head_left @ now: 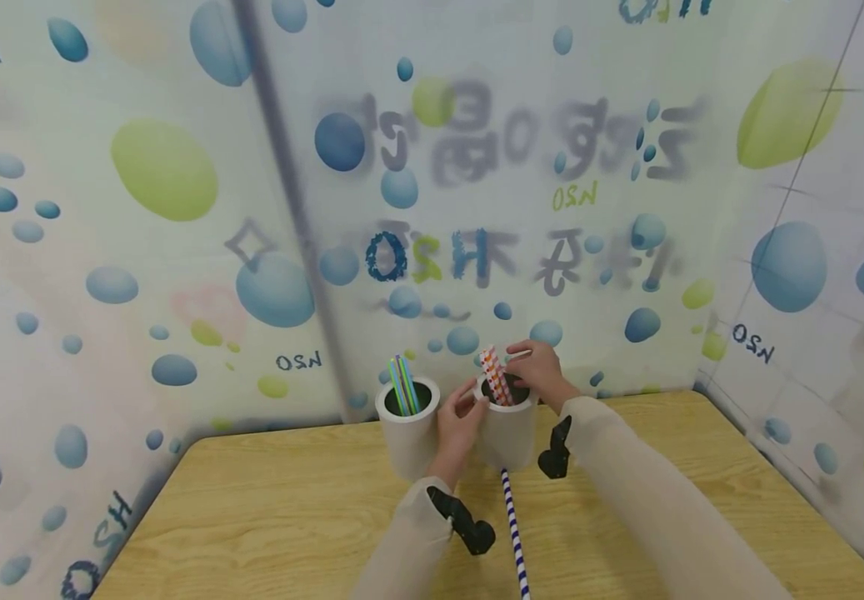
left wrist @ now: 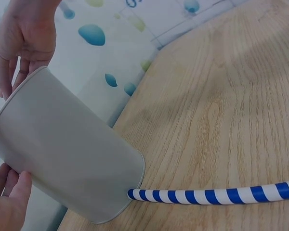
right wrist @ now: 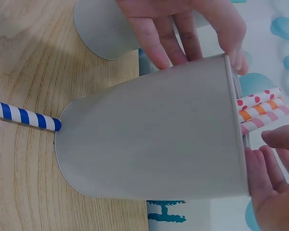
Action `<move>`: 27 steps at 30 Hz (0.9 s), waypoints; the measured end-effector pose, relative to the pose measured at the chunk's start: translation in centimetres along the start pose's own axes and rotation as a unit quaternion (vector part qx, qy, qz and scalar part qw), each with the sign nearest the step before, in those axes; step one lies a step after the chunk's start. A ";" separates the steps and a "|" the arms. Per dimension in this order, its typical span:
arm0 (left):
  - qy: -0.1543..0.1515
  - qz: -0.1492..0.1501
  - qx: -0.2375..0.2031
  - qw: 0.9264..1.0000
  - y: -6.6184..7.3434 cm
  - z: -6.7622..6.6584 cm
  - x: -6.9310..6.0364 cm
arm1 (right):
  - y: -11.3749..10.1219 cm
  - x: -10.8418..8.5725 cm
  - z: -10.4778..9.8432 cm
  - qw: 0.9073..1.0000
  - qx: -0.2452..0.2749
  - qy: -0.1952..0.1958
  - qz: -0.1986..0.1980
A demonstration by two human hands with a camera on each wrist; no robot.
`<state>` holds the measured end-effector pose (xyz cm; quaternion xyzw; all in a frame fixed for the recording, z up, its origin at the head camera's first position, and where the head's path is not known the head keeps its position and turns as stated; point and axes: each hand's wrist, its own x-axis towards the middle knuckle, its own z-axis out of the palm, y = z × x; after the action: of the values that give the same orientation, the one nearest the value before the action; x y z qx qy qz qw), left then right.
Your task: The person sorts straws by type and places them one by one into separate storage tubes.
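Two white pots stand side by side at the back of the table. My left hand (head_left: 458,425) holds the near left side of the right-hand pot (right wrist: 149,134), its thumb at the rim and fingers against the outer wall. Inside that pot is a small bunch of paper straws (right wrist: 260,110), dotted red, striped orange and striped pink. My right hand (head_left: 540,371) is at the pot's far right rim, fingers loosely bent beside the straws; nothing shows in its grasp. The left-hand pot (head_left: 407,437) contains several colourful striped straws (head_left: 403,386).
A blue-and-white striped straw (head_left: 512,533) lies on the wooden table (head_left: 274,508), its far end by the base of the right-hand pot. Behind the table's back edge hangs a sheet (head_left: 162,317) printed with blue and green drops, close to both pots.
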<state>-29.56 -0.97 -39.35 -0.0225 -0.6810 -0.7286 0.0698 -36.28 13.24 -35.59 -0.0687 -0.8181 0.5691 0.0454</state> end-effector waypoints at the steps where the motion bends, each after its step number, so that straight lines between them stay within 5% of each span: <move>1: -0.001 0.001 0.002 1.000 0.1 0.0 -0.1 | 0.0 0.0 -0.1 1.000 0.003 -0.001 0.001; 12: 0.007 -0.002 -0.003 1.000 -2.8 0.2 1.5 | 0.7 -0.9 -2.1 0.997 0.066 -0.043 0.010; 27: 0.008 -0.007 0.003 1.000 -2.8 0.1 1.6 | 2.7 -3.0 -4.9 0.985 0.121 -0.122 0.017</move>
<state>-31.52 -0.76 -41.88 -0.0120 -0.6828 -0.7271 0.0699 -32.43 18.18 -36.46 -0.0067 -0.7417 0.6684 -0.0561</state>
